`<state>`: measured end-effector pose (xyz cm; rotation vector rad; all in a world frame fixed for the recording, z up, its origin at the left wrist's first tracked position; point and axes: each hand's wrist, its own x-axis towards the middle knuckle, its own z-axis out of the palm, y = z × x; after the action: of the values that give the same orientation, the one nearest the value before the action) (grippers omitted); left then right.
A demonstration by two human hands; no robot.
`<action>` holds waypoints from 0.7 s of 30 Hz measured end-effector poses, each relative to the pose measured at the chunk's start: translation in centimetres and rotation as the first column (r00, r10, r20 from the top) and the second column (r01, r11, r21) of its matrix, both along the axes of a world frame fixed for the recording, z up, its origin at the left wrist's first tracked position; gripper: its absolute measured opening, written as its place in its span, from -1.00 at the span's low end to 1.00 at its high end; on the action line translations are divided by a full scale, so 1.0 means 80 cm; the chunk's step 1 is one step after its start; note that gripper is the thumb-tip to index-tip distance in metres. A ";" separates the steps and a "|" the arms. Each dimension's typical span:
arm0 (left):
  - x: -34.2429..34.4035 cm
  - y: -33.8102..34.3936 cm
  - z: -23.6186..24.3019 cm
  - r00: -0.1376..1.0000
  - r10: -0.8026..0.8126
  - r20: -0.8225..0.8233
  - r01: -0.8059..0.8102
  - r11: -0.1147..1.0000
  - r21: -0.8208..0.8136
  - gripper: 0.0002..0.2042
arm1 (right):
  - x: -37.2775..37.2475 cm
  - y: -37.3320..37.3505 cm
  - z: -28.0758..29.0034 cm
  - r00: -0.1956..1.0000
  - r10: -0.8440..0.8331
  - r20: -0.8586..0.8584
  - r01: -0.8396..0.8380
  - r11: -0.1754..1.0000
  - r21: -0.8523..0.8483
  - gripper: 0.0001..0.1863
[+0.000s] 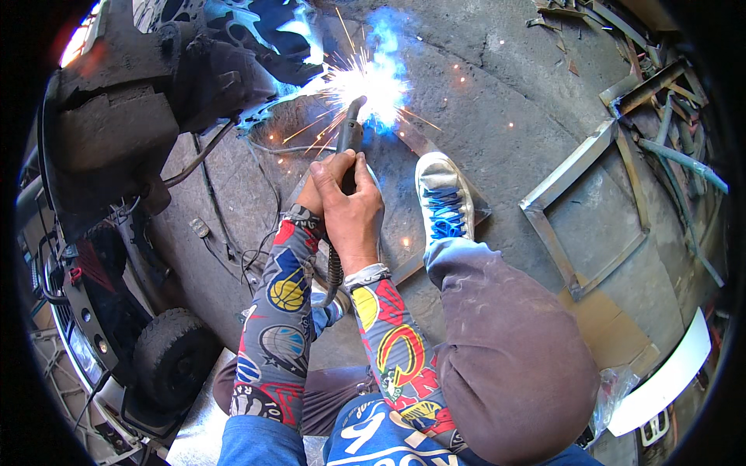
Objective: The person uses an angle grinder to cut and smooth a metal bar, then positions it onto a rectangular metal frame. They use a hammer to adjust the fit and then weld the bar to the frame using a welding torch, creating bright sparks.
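Observation:
Both my hands are closed around a black welding torch [350, 133], pointed away from me. My left hand [312, 190] wraps the handle from the left, and my right hand [353, 221] overlaps it from the right with the thumb along the grip. At the torch's curved tip burns a bright white-blue welding arc [365, 84], throwing orange sparks and blue smoke. Glare hides the metal at that spot. A coiled hose [335, 272] hangs below my hands. Beside the arc, my right shoe [444, 198] with blue laces rests by a flat metal piece [416, 140].
A vehicle with a dark tyre [175, 353] and heavy dark metal parts [116, 128] stands at left. Cables [260, 252] lie on the concrete floor. At right are a square steel frame [571, 167], scrap metal bars [684, 159], cardboard [610, 330] and a curved white panel [660, 380].

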<state>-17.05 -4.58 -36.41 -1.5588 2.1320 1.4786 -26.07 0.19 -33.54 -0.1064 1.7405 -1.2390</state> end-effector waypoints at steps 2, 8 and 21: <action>0.003 0.002 0.000 1.000 0.012 -0.016 -0.012 1.000 0.009 -0.70 | 0.000 -0.001 0.001 1.000 -0.004 0.000 0.004 1.000 -0.008 -0.02; 0.009 0.003 -0.001 0.998 0.044 -0.038 -0.042 0.998 0.048 -0.70 | 0.000 -0.001 0.000 1.000 -0.007 -0.014 0.007 1.000 0.000 -0.03; 0.018 0.003 0.004 0.994 0.090 -0.067 -0.083 0.991 0.102 -0.70 | 0.001 -0.001 -0.001 1.000 -0.014 -0.023 0.014 1.000 -0.005 -0.01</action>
<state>-15.60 -4.33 -36.11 -1.6054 2.0172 1.6651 -26.03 0.12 -33.60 -0.1118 1.7606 -1.2570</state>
